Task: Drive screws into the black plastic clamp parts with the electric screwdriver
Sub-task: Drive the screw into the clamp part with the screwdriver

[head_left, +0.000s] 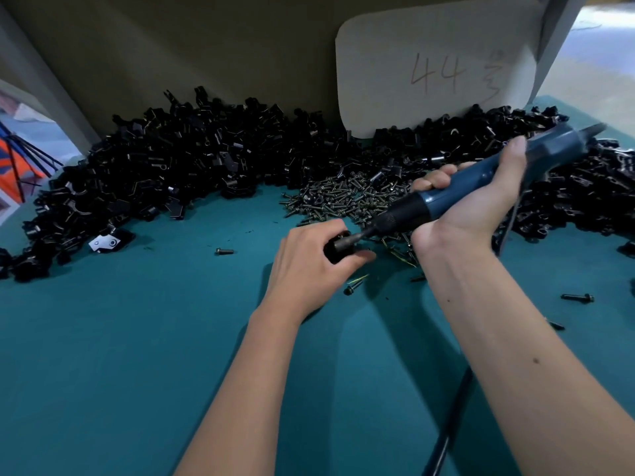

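Observation:
My left hand [311, 261] grips a black plastic clamp part [338, 250] just above the teal table [137, 355]. My right hand [481, 201] holds the blue electric screwdriver [488, 173] tilted down to the left. Its black nose and bit [357, 237] press into the clamp part. A heap of dark screws [343, 197] lies just behind both hands. A long pile of black clamp parts [178, 159] runs along the back of the table, from far left to far right.
A beige card marked "44" [436, 63] leans on the back wall. Loose screws [224, 251] [579, 297] [354, 287] lie scattered on the teal surface. One clamp part with a metal plate [106, 242] lies at the left. The screwdriver's black cable [446, 434] trails toward me.

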`<action>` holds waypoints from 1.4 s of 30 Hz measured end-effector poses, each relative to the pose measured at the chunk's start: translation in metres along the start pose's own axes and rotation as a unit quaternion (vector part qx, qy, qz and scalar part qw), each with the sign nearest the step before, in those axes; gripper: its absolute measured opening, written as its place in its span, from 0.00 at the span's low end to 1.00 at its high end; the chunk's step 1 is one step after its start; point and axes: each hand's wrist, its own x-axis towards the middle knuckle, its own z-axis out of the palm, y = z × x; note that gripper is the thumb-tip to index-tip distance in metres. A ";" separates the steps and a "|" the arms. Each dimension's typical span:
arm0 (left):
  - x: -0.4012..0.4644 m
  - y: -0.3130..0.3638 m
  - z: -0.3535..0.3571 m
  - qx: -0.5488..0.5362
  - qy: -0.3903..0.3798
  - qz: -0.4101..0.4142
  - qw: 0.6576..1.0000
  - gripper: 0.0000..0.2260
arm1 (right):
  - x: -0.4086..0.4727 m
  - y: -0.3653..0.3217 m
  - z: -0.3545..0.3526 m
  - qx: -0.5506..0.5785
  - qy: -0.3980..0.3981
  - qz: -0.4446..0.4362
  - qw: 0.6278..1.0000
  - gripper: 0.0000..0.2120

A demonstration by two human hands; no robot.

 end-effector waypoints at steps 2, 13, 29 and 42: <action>0.000 0.001 0.003 -0.004 -0.005 -0.005 1.000 0.21 | -0.001 0.003 -0.002 -0.013 -0.007 0.009 1.000 0.22; 0.000 -0.010 -0.001 -0.012 0.036 -0.069 0.997 0.19 | 0.010 -0.014 -0.006 0.035 0.075 -0.012 0.997 0.24; 0.001 -0.009 0.002 0.028 0.012 -0.042 0.999 0.22 | 0.015 -0.011 -0.010 0.009 0.077 -0.013 0.997 0.24; 0.000 -0.006 0.001 0.071 0.024 -0.019 0.997 0.21 | 0.017 -0.009 -0.013 0.006 0.079 -0.017 0.997 0.24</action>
